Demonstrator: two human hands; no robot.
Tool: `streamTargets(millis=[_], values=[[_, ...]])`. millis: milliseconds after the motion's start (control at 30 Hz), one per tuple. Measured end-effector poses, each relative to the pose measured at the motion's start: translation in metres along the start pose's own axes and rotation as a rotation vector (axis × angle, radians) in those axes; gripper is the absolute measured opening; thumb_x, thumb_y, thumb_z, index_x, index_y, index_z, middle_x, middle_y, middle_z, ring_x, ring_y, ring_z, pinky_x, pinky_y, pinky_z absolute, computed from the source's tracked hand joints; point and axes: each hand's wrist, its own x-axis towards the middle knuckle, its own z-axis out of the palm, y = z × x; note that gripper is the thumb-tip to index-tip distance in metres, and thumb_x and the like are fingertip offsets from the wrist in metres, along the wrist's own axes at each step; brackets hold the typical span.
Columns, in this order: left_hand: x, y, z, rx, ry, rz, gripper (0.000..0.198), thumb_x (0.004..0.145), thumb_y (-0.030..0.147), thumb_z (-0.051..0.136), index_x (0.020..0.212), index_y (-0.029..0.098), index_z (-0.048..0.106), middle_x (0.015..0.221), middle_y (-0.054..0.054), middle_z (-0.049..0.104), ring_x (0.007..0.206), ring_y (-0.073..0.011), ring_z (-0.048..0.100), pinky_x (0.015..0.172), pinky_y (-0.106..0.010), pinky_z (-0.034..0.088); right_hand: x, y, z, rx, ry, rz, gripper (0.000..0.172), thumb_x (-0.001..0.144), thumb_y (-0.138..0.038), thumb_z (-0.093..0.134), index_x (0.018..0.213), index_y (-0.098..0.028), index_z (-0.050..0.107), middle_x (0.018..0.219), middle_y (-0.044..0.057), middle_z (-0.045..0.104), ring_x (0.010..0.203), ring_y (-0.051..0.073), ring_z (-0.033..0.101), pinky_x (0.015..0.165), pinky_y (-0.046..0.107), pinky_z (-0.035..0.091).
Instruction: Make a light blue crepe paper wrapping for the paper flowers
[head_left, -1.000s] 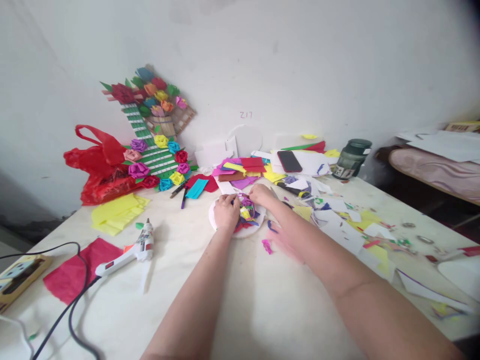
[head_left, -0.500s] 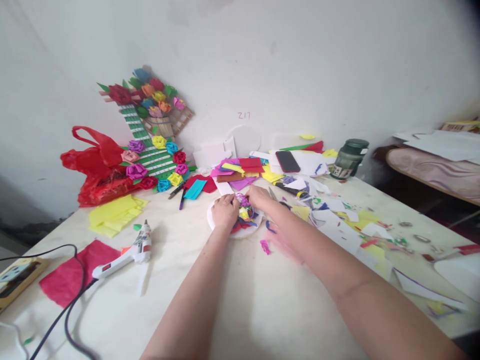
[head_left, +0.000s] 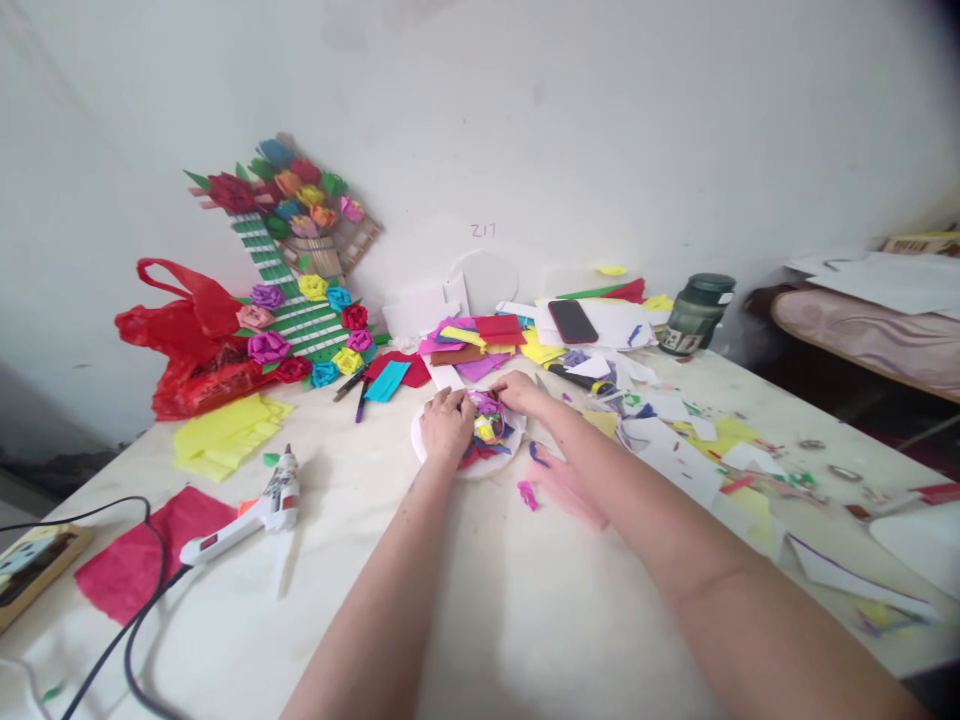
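A round white disc (head_left: 420,440) lies on the table, with crumpled coloured paper (head_left: 487,430) in yellow, purple, blue and red on its middle. My left hand (head_left: 446,425) is on the disc's left side, its fingers bent and its fingertips against the paper. From the right, my right hand (head_left: 519,392) reaches to the far edge of the coloured paper, fingers closed in a pinch. A small dark bit shows at those fingertips; its kind is unclear. Close by lie a crumpled magenta scrap (head_left: 528,495) and a pale pink sheet (head_left: 566,485).
At left are a hot glue gun (head_left: 255,520) with its cord, a power strip (head_left: 37,570) and yellow paper (head_left: 229,435). A paper-flower decoration (head_left: 304,290) leans on the wall. A phone (head_left: 572,321), scissors (head_left: 577,380), a green jar (head_left: 697,315) and paper scraps (head_left: 675,460) occupy the right.
The view has shifted slightly. My right hand has moved a little outward from my left hand, and a dark bit now shows at its fingertips. My left hand stays on the disc.
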Motion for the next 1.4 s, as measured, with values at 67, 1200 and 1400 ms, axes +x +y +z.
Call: streamTargets(millis=[67, 1200, 1400], values=[[-0.001, 0.0, 0.0, -0.014, 0.008, -0.013, 0.032, 0.083, 0.034, 0.04, 0.107, 0.031, 0.061, 0.132, 0.0, 0.046, 0.115, -0.0223, 0.044, 0.095, -0.035, 0.035, 0.002, 0.004, 0.002, 0.136, 0.023, 0.041, 0.031, 0.063, -0.007, 0.047, 0.079, -0.015, 0.072, 0.075, 0.002, 0.069, 0.065, 0.013, 0.057, 0.06, 0.02, 0.04], [0.001, -0.001, 0.001, 0.07, -0.024, 0.015, 0.031, 0.085, 0.033, 0.034, 0.101, 0.027, 0.06, 0.113, -0.001, 0.059, 0.103, -0.023, 0.049, 0.087, -0.035, 0.038, -0.011, -0.012, 0.022, 0.064, 0.062, -0.266, 0.038, 0.087, -0.036, 0.04, 0.113, -0.015, 0.058, 0.116, 0.009, 0.058, 0.108, 0.016, 0.051, 0.093, 0.026, 0.035], [0.001, -0.001, 0.003, -0.028, 0.062, -0.033, 0.038, 0.083, 0.036, 0.038, 0.116, 0.022, 0.05, 0.121, -0.007, 0.053, 0.109, -0.0226, 0.048, 0.09, -0.036, 0.039, -0.015, -0.013, 0.03, 0.065, 0.156, -0.258, 0.033, 0.089, -0.032, 0.038, 0.104, -0.015, 0.061, 0.106, 0.008, 0.062, 0.097, 0.013, 0.055, 0.087, 0.022, 0.037]])
